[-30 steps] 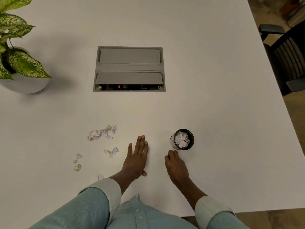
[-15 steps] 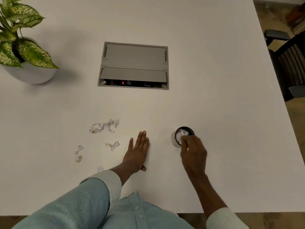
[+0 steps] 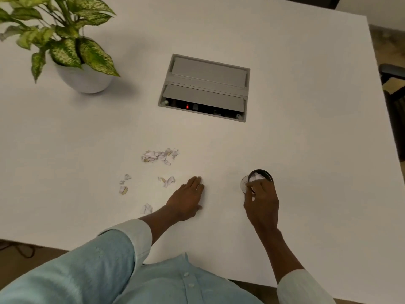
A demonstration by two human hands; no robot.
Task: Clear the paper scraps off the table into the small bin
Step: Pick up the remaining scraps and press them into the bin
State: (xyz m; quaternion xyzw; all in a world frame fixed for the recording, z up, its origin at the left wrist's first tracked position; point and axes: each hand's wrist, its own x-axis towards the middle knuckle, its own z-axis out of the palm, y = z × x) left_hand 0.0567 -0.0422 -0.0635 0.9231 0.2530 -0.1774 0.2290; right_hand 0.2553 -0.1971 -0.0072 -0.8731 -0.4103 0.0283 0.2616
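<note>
Several paper scraps remain on the wide white table [image 3: 306, 128] in front of you, so judge the job as partly done. Largest in view after the table are the potted plant [image 3: 65, 44] at the far left and the grey cable box [image 3: 205, 87] sunk into the middle; neither matters for the clearing.

Your left hand [image 3: 186, 199] lies flat on the table, palm down, fingers straight and together, holding nothing. Your right hand [image 3: 262, 199] is at the small bin [image 3: 260, 175], fingers curled over its near rim; whether they grip the bin, pinch a scrap or are letting one drop, you cannot tell from this view. The bin stands upright to your right and already holds white paper.

The scraps all lie on the left hand's side. The main cluster [image 3: 160, 155] sits beyond and left of your left fingertips, strung out roughly left to right. A small pair [image 3: 168, 181] lies just beside those fingertips, three bits [image 3: 123, 185] further left, and a single scrap [image 3: 146, 208] next to your left wrist.

So the left hand is plainly the nearer one, and the bin is well apart from the scraps, across your body. Either sweep the scraps rightward or bring the bin to them.
</note>
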